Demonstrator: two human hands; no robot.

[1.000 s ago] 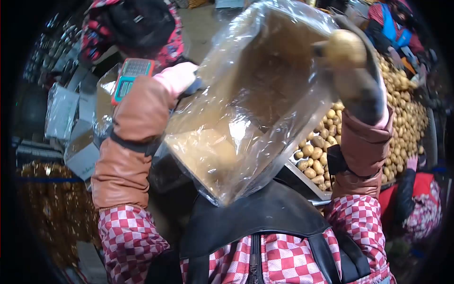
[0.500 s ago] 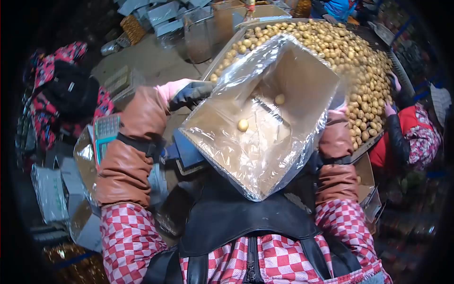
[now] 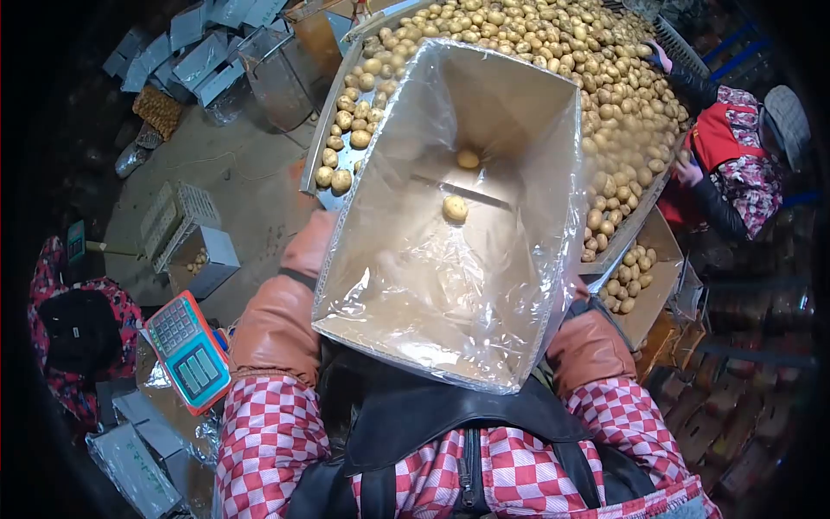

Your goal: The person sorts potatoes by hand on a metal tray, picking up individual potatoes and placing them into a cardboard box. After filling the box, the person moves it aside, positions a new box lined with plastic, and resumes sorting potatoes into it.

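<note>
A cardboard box lined with clear plastic is tilted in front of my chest, its open top facing me. Inside lie two potatoes, one near the middle and one farther down. Both arms reach around the box, the brown left sleeve along its left side and the brown right sleeve along its right. My hands hold it from the outer sides, with the fingers hidden behind the cardboard. Beyond the box, a large heap of potatoes covers a metal-edged table.
A scale with keypad and display stands at left, near a person in a black cap. At right, another person in a red vest reaches to the heap. A box of potatoes sits below the table edge; flattened cartons lie at upper left.
My view has shifted, and the box has turned straighter before me. My left hand, visible beside the box earlier, is now hidden behind it. The potatoes inside have shifted slightly.
</note>
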